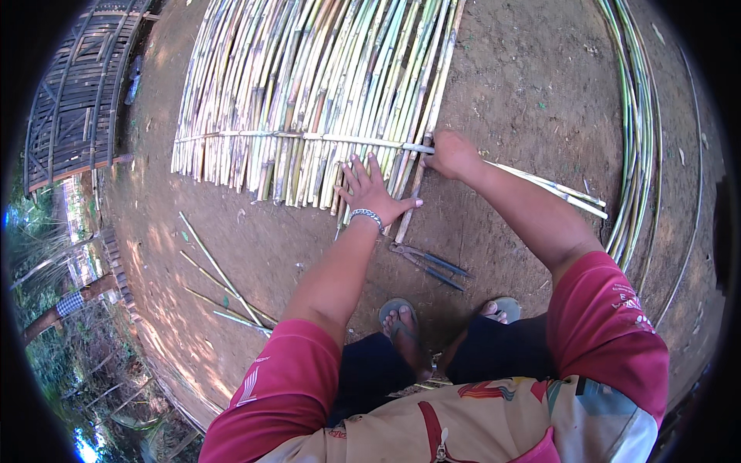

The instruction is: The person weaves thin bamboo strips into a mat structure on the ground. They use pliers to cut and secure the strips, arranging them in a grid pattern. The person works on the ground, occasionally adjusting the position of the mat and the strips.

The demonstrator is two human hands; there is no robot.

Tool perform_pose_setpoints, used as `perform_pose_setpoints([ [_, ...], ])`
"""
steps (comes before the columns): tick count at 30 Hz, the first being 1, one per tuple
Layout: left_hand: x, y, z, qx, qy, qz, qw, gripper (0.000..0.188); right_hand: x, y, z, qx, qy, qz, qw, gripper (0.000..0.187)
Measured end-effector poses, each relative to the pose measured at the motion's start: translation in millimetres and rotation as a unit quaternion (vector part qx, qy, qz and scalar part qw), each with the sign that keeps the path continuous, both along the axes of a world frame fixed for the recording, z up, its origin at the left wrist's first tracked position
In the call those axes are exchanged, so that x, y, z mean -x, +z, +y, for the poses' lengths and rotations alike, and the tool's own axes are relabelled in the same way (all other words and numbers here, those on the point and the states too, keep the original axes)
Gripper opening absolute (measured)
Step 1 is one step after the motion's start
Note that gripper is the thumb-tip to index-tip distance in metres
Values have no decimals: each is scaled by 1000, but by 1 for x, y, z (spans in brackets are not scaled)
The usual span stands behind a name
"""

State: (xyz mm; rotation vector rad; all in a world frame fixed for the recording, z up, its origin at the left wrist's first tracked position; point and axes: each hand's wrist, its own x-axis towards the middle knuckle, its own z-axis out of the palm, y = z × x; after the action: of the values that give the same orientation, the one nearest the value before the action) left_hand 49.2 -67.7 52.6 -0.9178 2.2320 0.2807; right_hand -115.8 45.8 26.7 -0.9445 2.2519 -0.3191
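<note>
A row of thin bamboo canes [309,77] lies side by side on the ground in front of me, forming a mat. A pale bamboo strip [340,138] runs crosswise over the canes near their closest ends. My left hand [369,191] rests palm down on the cane ends, fingers spread. At the mat's right edge my right hand [453,156] is closed around the end of the crosswise strip, beside the outermost cane; its fingertips are partly hidden. A pair of long-handled pincers [429,264] lies on the soil between the mat and my feet.
A few loose cane pieces [220,266] lie at the left. Two short canes [552,189] lie under my right forearm. A bundle of long green canes [637,131] curves along the right. A woven slatted panel [81,92] stands at the far left.
</note>
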Motion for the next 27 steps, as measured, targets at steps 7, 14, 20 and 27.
perform_pose_setpoints([
  [7,4,5,6,4,-13,-18,1000,147,-6,0,-6,-35,-44,-12,998,56],
  [14,12,-3,8,30,-19,-31,999,143,-6,9,-6,-29,-42,-24,998,56],
  [20,13,-12,16,62,21,-36,997,146,-13,21,25,31,-17,-18,999,57],
  [27,11,-31,11,62,42,-18,997,148,-79,56,231,186,160,31,969,53],
])
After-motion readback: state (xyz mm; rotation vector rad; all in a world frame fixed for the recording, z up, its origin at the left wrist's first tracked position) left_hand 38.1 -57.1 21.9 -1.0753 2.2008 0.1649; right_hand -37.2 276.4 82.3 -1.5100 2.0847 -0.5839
